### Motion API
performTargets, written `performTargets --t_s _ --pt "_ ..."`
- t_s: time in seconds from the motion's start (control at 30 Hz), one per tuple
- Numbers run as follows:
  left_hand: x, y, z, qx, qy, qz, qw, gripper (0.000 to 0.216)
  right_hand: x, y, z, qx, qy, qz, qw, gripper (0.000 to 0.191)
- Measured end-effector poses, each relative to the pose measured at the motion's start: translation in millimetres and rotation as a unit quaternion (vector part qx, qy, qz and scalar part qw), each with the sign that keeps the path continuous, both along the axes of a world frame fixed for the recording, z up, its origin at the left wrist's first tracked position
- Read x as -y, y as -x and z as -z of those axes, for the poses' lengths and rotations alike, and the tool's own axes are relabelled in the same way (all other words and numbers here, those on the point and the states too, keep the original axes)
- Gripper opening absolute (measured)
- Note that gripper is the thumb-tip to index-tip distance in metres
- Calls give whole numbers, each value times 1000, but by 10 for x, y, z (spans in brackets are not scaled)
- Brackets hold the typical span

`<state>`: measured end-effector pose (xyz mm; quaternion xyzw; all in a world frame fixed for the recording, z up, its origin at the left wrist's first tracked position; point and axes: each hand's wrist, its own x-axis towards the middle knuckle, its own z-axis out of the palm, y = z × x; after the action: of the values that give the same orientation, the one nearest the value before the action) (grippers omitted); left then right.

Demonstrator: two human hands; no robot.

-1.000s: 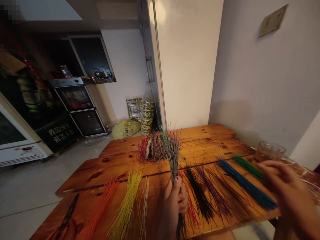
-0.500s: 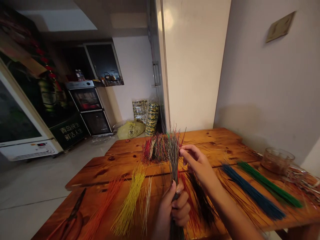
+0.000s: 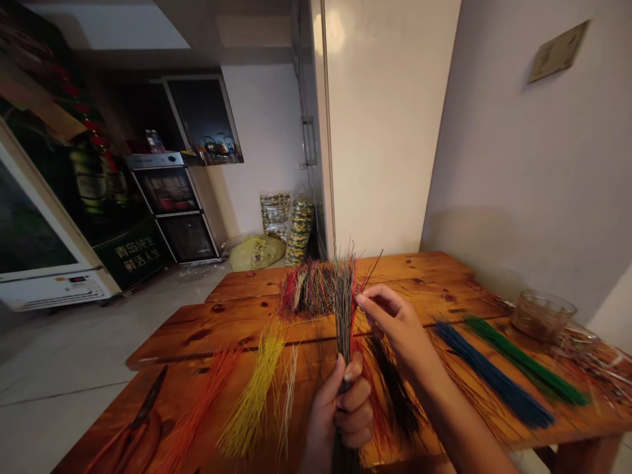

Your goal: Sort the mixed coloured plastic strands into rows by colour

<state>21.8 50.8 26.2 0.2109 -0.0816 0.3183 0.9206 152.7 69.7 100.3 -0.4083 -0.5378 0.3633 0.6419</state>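
Note:
My left hand point(image 3: 343, 411) is closed round the lower part of an upright bundle of thin mixed-colour sticks point(image 3: 342, 306) held over a wooden table point(image 3: 415, 266). My right hand point(image 3: 392, 319) reaches in from the right and pinches a stick near the bundle's top. Sorted piles lie flat on the table: orange sticks point(image 3: 197, 411), yellow sticks point(image 3: 254, 392), pale sticks point(image 3: 287, 395), red sticks point(image 3: 372, 395), black sticks point(image 3: 395, 385), blue sticks point(image 3: 491, 375) and green sticks point(image 3: 523, 361). A heap of unsorted mixed sticks point(image 3: 306, 293) lies behind the bundle.
Orange-handled scissors point(image 3: 131, 431) lie at the table's near left. A glass cup point(image 3: 542, 315) stands at the right by the wall. Display fridges point(image 3: 49, 243) and an oven cabinet point(image 3: 172, 204) line the left; bags point(image 3: 257, 250) sit on the floor by a white cabinet point(image 3: 380, 125).
My right hand has swung from the far right, near the green pile, over to the top of the bundle and pinched a stick. The left hand keeps its grip.

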Motion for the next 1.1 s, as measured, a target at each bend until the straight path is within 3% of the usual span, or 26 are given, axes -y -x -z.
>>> performTargets --t_s 0.5,0.8,0.9,0.97,1.1 --pt "14 -2 -36 28 -22 47 998 29 39 -1 -38 -12 30 -32 999 25" --pt "19 -23 -64 -11 -32 25 999 29 102 -12 61 12 67 -40 997 24" --pt "45 -45 -89 -30 -31 44 998 28 192 -205 47 -115 55 24 992 20" --pt "36 -14 -96 -39 -27 33 998 28 266 -453 31 -218 11 94 971 18" --pt "-61 184 -117 -55 6 -70 996 25 402 -1041 109 -283 -32 204 937 15"
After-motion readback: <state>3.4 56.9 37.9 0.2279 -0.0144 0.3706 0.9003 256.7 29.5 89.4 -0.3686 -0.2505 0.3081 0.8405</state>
